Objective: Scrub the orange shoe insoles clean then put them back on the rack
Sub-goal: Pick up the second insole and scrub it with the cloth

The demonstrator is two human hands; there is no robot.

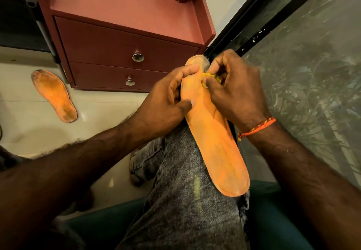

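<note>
An orange insole (213,134) is lying along the person's knee, on the grey jeans (181,191), in the middle of the frame. It is long and flat, bright orange over most of its top, with faint small writing near the lower half and a grey, dirty patch at the far tip. Its long line is running from the lower right of the middle up toward the upper middle, leaning a little to the left at the top; the rounded end near the bottom is pointing at the person and the dirty tip is pointing away, toward the red-brown cabinet (125,40). The left hand (166,101) is gripping the insole by its left edge near the top, with the thumb lying flat on the orange face and the fingers curling round the side. The right hand (234,89) is pinching a small yellow scrubber (210,76) in its curled fingers and pressing it on the insole just below the grey tip. An orange thread band (257,127) is sitting on the right wrist. A second orange insole (53,95) is lying flat on the pale floor (23,113) at the left of the frame, well apart from the hands, looking darker and dirtier, with its long line tilting from upper left to lower right. The cabinet is showing two drawers with round shiny knobs (138,56).
</note>
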